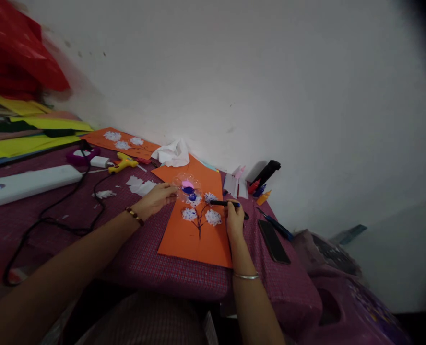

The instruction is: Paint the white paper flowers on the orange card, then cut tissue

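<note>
In the head view, my left hand point(163, 194) pinches the rim of a clear scalloped palette point(179, 181) holding pink and dark blue paint. The palette is over an orange sheet point(195, 244), where several white, blue-speckled flowers point(213, 217) stand on dark drawn stems. My right hand point(235, 218) grips a black pen point(220, 203) with a blue end. It lies nearly level, its left end by the upper right flower; whether it touches the paper I cannot tell.
A phone point(273, 241) and small paint bottles point(263, 197) are at the right. On the left lie a yellow glue gun point(122, 163), a white power strip point(33, 184) and a black cable point(49, 220). Crumpled tissue point(173, 153) sits behind the orange sheet, near the wall.
</note>
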`<state>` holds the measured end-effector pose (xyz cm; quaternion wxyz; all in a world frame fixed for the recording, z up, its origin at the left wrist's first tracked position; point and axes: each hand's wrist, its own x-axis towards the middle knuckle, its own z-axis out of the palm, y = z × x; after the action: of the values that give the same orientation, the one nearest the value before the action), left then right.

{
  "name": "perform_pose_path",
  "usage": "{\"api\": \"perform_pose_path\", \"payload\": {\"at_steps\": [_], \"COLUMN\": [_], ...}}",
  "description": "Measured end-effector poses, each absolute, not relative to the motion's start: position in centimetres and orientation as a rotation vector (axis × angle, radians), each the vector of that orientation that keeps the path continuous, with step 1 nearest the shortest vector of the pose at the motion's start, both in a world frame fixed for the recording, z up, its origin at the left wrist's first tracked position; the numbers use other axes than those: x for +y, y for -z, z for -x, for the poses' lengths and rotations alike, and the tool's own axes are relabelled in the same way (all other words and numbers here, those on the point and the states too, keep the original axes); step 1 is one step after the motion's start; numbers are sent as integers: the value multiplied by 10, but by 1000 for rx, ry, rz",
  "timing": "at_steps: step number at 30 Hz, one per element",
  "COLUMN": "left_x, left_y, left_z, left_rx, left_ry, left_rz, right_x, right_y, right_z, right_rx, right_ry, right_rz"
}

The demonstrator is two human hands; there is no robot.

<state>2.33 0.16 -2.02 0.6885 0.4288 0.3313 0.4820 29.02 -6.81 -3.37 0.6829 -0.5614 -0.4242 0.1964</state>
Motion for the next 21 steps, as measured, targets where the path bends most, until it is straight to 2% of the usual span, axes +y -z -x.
{"api": "perform_pose_path", "payload": {"at_steps": [21], "left_x": [1], "left_y": [19], "left_z": [-24], "left_rx": [737], "left_ry": [-1097], "left_rz": [-937], "right_x": [-70], "right_y": [33], "right_z": [-284], "right_rx": [-939], "right_ry": [-524], "right_rz": [1224]}}
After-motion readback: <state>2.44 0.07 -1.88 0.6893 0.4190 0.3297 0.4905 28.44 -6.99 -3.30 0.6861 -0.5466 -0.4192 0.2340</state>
